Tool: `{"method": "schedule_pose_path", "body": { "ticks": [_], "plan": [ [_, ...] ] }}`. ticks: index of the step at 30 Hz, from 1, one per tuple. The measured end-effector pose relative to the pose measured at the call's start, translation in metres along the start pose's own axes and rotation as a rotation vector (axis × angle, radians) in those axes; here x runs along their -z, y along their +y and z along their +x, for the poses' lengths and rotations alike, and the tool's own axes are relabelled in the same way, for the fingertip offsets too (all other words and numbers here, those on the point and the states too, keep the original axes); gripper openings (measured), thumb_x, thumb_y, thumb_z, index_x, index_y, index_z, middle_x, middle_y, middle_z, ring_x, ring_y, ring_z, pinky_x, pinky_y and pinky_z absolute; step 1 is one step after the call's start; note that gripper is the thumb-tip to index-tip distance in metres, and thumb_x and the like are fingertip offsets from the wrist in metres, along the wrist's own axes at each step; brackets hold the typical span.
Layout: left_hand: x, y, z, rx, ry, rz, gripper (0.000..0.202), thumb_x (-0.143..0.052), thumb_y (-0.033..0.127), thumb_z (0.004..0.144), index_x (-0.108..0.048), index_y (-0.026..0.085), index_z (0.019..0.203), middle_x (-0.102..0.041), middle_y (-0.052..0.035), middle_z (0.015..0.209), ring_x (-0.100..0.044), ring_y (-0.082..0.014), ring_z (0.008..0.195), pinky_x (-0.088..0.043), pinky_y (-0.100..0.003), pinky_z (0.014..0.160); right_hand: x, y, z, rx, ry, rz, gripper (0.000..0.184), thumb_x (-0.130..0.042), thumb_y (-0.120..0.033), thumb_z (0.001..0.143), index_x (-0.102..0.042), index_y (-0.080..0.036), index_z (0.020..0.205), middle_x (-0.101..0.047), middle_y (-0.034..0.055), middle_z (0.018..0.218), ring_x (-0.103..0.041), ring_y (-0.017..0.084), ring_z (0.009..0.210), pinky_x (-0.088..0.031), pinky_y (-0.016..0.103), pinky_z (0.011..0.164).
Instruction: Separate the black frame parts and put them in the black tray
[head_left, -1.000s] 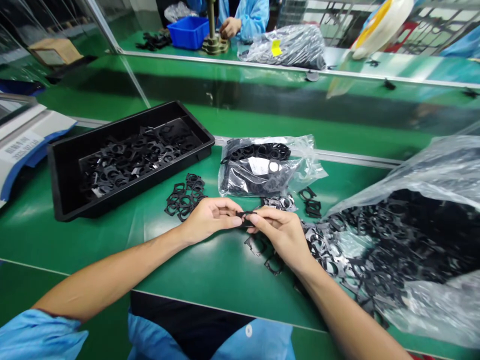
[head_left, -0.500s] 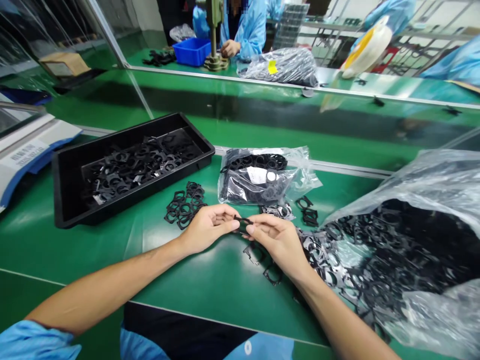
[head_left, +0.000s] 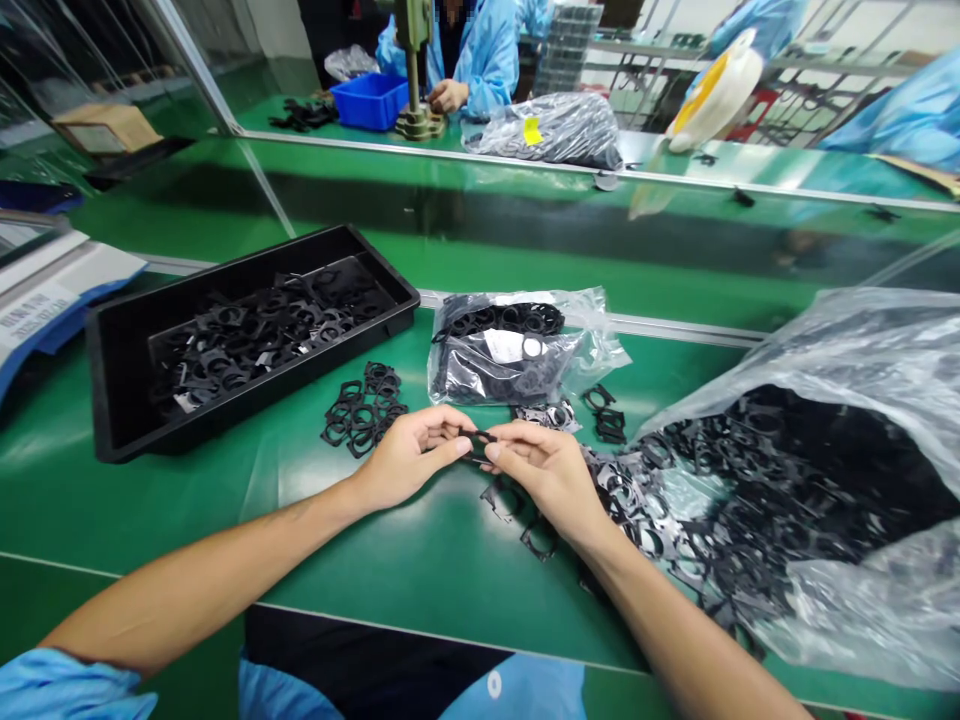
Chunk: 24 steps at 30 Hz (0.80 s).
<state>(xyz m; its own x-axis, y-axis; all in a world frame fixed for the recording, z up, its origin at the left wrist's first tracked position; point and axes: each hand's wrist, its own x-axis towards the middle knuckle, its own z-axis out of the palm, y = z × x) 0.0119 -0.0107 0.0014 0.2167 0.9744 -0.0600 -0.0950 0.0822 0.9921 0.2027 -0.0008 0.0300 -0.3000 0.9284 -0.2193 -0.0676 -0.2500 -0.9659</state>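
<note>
Between my two hands is a small black ring-shaped plastic part, pinched at both ends. My left hand closes thumb and fingers on its left end. My right hand grips its right end, partly covering it. Just left of my left hand lies a cluster of similar black parts. Beneath and beside my right hand are a few loose ring parts on the green table. Further right, a heap of black and silvery parts spills from a large clear plastic bag.
A black tray of such parts stands at the left. Behind my hands lies a clear bag of parts. Beyond the rail, a co-worker's hand is beside a press and a blue bin.
The whole view has shifted slightly, so things sit a little further left. Both hands keep hold of the black part, with barely any change in grip.
</note>
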Motion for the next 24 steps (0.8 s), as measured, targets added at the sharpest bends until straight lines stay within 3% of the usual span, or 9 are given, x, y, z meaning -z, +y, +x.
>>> {"method": "schedule_pose_path", "body": {
  "ticks": [10, 14, 17, 20, 23, 24],
  "plan": [
    [0.006, 0.001, 0.006, 0.094, -0.064, -0.112, 0.041, -0.082, 0.048, 0.077, -0.073, 0.012, 0.095, -0.077, -0.0074, 0.083, -0.073, -0.0180, 0.074, -0.059, -0.030, 0.075, 0.003, 0.001, 0.003, -0.023, 0.009, 0.040, 0.035, -0.092, -0.043, 0.063, -0.077, -0.017, 0.082, -0.074, 0.0017, 0.066, -0.069, 0.015, 0.058, -0.059, 0.028, 0.063],
    [0.004, 0.000, 0.008, 0.050, -0.033, -0.028, 0.041, -0.084, 0.046, 0.073, -0.073, 0.013, 0.095, -0.073, -0.0051, 0.077, -0.071, -0.0167, 0.071, -0.058, -0.029, 0.073, 0.007, 0.004, 0.006, 0.081, 0.008, -0.037, 0.035, -0.086, -0.044, 0.070, -0.076, -0.017, 0.088, -0.074, 0.0033, 0.073, -0.069, 0.015, 0.062, -0.060, 0.030, 0.066],
    [0.010, 0.007, 0.012, -0.042, 0.032, 0.142, 0.036, -0.081, 0.044, 0.075, -0.074, 0.014, 0.092, -0.070, -0.0036, 0.074, -0.067, -0.0153, 0.068, -0.055, -0.027, 0.069, 0.012, 0.003, 0.010, 0.238, 0.026, -0.249, 0.028, -0.077, -0.041, 0.080, -0.076, -0.017, 0.095, -0.074, 0.0044, 0.077, -0.069, 0.017, 0.067, -0.058, 0.030, 0.065],
    [0.036, 0.030, 0.017, -0.251, 0.182, 0.457, 0.027, -0.073, 0.039, 0.083, -0.076, 0.015, 0.095, -0.074, -0.0063, 0.085, -0.067, -0.0163, 0.075, -0.054, -0.028, 0.075, 0.019, -0.002, 0.010, 0.381, -0.004, -0.609, 0.014, -0.068, -0.030, 0.088, -0.076, -0.018, 0.088, -0.075, 0.0059, 0.082, -0.067, 0.019, 0.071, -0.055, 0.032, 0.066],
    [0.081, 0.063, 0.026, -0.486, 0.403, 0.867, 0.020, -0.064, 0.032, 0.088, -0.076, 0.017, 0.095, -0.075, -0.0074, 0.093, -0.065, -0.0180, 0.081, -0.052, -0.031, 0.083, 0.025, -0.010, 0.006, 0.441, -0.169, -0.990, 0.006, -0.076, -0.026, 0.083, -0.076, -0.020, 0.085, -0.075, 0.0064, 0.087, -0.068, 0.023, 0.081, -0.053, 0.036, 0.075],
    [0.098, 0.073, 0.031, -0.517, 0.469, 0.983, 0.021, -0.061, 0.031, 0.089, -0.076, 0.017, 0.096, -0.075, -0.0078, 0.094, -0.064, -0.0185, 0.081, -0.051, -0.032, 0.085, 0.027, -0.012, 0.004, 0.448, -0.231, -1.094, 0.011, -0.081, -0.027, 0.080, -0.077, -0.021, 0.087, -0.075, 0.0071, 0.091, -0.068, 0.025, 0.086, -0.053, 0.037, 0.079]
  ]
}}
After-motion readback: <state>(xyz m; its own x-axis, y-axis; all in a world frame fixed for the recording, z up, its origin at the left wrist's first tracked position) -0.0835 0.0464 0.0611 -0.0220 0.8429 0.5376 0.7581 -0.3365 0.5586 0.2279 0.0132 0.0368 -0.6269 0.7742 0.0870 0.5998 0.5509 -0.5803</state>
